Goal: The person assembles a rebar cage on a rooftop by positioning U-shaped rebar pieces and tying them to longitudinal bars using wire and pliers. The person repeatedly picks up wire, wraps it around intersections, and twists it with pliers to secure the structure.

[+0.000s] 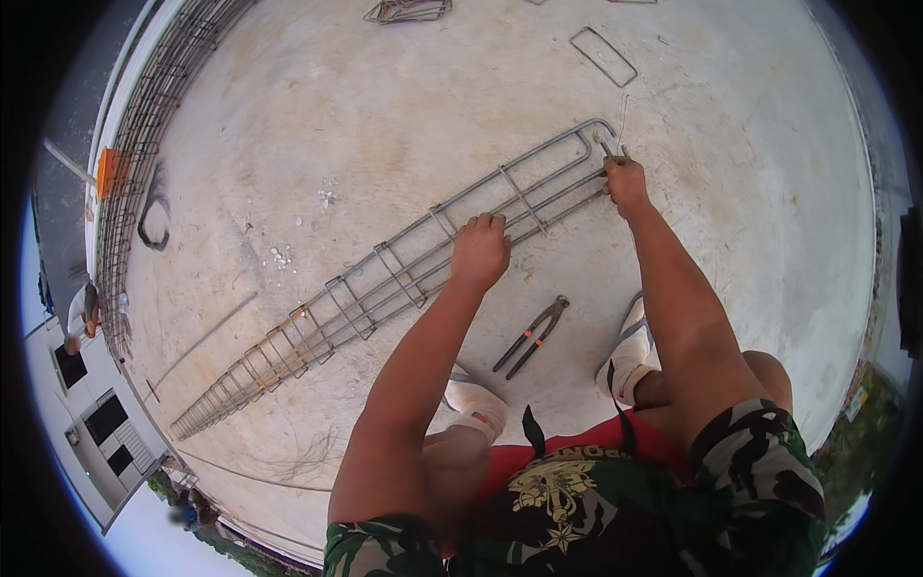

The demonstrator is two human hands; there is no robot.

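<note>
A long rebar cage (385,279) lies on the concrete floor (385,125), running from the lower left up to its bent end at the upper right. The person's left hand (479,250) is closed in a fist over one of the cage's long bars, about a third of the way down from that end. The right hand (626,183) is closed around a thin tie wire (620,120) at the cage's bent end, with the wire's loose tail sticking upward. A pair of pincers (531,337) with dark handles lies on the floor between the person's two white shoes (630,361), just below the cage and touched by neither hand. A loose rectangular stirrup (603,56) lies well apart, farther up the floor
</note>
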